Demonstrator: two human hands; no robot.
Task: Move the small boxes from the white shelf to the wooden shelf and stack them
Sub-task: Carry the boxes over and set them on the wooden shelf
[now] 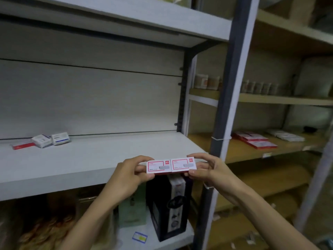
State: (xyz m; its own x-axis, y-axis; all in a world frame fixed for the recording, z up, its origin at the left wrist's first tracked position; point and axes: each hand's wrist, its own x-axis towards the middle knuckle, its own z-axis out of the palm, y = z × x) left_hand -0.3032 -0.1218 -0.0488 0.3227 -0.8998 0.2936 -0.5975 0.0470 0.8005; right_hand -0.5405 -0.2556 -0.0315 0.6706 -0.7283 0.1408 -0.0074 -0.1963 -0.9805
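Note:
Two small red-and-white boxes sit side by side in front of the white shelf (pixel 86 159). My left hand (pixel 129 174) pinches the left box (pixel 157 166) and my right hand (pixel 207 168) pinches the right box (pixel 183 164). The two boxes touch edge to edge, held level just above the shelf's front right corner. Far left on the white shelf lie a flat red box (pixel 22 144) and two white boxes (pixel 51 139). On the wooden shelf (pixel 239 150) to the right lie red boxes (pixel 255 140) in rows and white boxes (pixel 286 136) behind them.
A grey-blue upright post (pixel 228 98) separates the two shelving units. Below the white shelf stand a dark carton (pixel 167 210) and a pale green bag (pixel 132 206). A higher wooden shelf carries several small jars (pixel 259 87).

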